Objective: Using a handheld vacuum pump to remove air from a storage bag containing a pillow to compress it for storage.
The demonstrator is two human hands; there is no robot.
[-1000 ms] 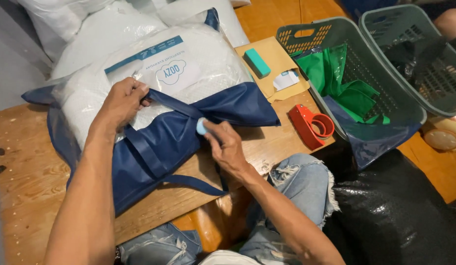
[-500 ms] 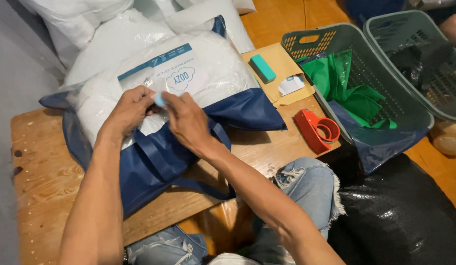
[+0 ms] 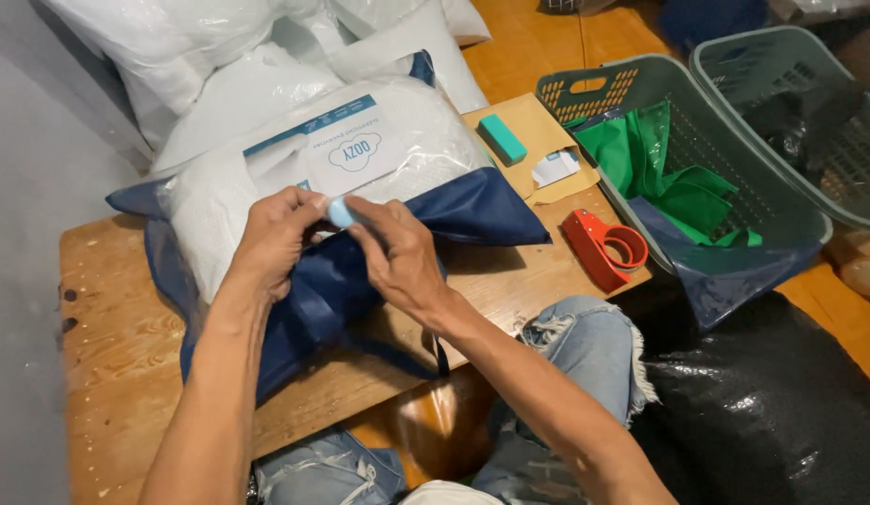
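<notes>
Both hands, left hand (image 3: 278,234) and right hand (image 3: 398,254), pinch a small light-blue piece (image 3: 340,211) over the navy bag (image 3: 360,281) mid-table (image 3: 117,355).

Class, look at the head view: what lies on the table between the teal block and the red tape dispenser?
A small white paper slip on tan cardboard, then bare wooden table.

Low wooden table (image 3: 126,374), orange wood floor (image 3: 529,47), grey wall (image 3: 33,234)

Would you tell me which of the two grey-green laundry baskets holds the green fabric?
The nearer basket, beside the red tape dispenser, holds the green fabric; the farther basket at the top right contains only dark items.
</notes>
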